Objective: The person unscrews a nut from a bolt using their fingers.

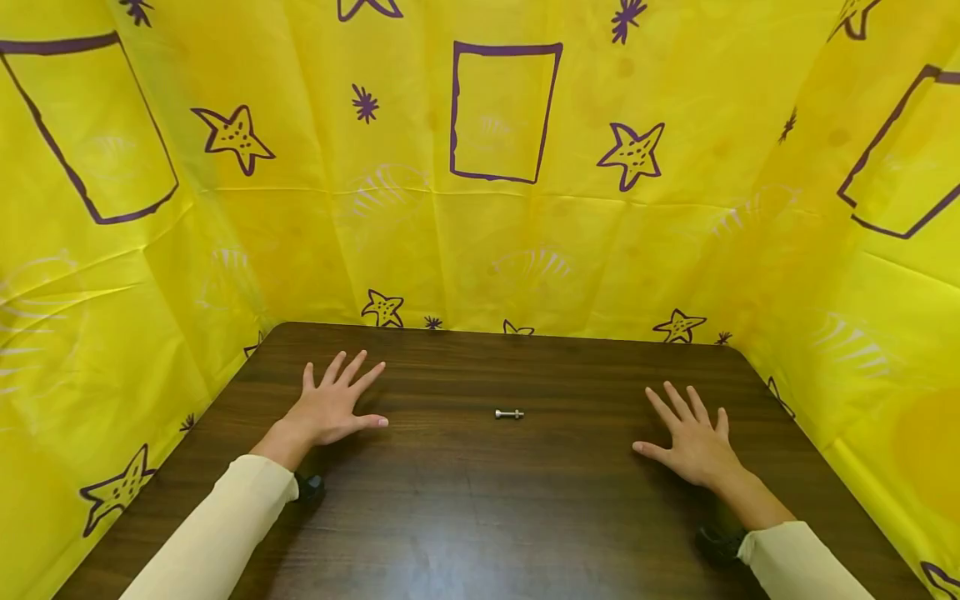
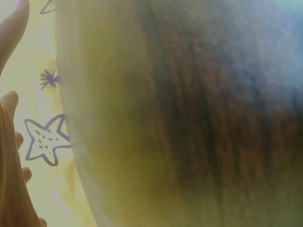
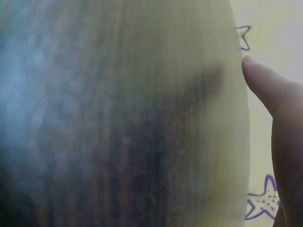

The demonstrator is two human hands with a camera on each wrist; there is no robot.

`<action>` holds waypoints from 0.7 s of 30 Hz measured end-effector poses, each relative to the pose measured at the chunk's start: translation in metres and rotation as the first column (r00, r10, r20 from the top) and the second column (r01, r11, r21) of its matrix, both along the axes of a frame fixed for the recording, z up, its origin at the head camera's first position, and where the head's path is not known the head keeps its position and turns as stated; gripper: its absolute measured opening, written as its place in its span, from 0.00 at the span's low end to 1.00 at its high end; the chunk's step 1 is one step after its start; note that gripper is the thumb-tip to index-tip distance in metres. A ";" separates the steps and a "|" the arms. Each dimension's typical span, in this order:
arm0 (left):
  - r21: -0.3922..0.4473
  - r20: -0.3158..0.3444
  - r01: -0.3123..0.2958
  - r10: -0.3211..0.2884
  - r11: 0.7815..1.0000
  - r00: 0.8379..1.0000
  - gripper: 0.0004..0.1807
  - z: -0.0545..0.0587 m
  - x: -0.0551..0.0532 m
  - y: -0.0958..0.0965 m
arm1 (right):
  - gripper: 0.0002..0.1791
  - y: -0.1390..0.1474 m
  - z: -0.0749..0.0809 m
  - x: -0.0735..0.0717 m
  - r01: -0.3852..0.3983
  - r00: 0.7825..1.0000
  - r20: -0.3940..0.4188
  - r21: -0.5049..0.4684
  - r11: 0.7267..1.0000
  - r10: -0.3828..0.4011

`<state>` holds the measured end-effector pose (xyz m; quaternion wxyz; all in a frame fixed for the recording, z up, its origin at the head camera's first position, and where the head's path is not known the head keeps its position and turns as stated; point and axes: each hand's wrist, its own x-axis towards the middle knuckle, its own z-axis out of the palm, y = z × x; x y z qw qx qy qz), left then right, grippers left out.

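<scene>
A small silver bolt with a nut threaded on it (image 1: 509,414) lies on its side on the dark wooden table (image 1: 465,500), between the two hands and apart from both. To its left, my left hand (image 1: 333,408) is spread with straight fingers and holds nothing. My right hand (image 1: 693,442) is spread likewise on the other side, also holding nothing. Each wrist view catches only part of its hand at the edge: left fingers (image 2: 12,142) on one side, the right thumb (image 3: 270,85) on the other. The bolt is not seen in either wrist view.
Yellow cloth (image 1: 495,250) printed with purple starfish and bucket outlines hangs behind the table and along both sides. Dark bands, a left one (image 1: 309,487) and a right one (image 1: 718,543), sit at the wrists by the pale sleeves.
</scene>
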<state>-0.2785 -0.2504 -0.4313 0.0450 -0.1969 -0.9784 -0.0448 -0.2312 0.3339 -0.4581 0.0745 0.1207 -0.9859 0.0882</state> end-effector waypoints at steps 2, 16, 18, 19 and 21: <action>-0.001 -0.002 0.005 -0.005 1.000 1.000 0.51 0.001 0.000 0.001 | 0.54 0.000 -0.001 0.000 -0.002 1.000 -0.001 0.000 1.000 0.002; 0.001 -0.015 0.020 -0.020 1.000 1.000 0.51 0.003 0.001 0.005 | 0.54 0.000 -0.002 0.000 -0.013 1.000 -0.025 0.005 1.000 0.013; 0.004 -0.024 0.025 -0.025 1.000 0.999 0.51 0.003 0.001 0.005 | 0.54 0.000 -0.001 0.000 -0.012 1.000 -0.020 0.007 1.000 0.012; 0.005 -0.025 0.025 -0.025 1.000 0.999 0.51 0.003 0.001 0.005 | 0.54 0.000 -0.001 0.000 -0.011 1.000 -0.019 0.008 1.000 0.011; 0.008 -0.025 0.027 -0.027 1.000 0.999 0.51 0.004 0.002 0.006 | 0.54 0.000 0.000 0.000 -0.010 1.000 -0.019 0.005 1.000 0.010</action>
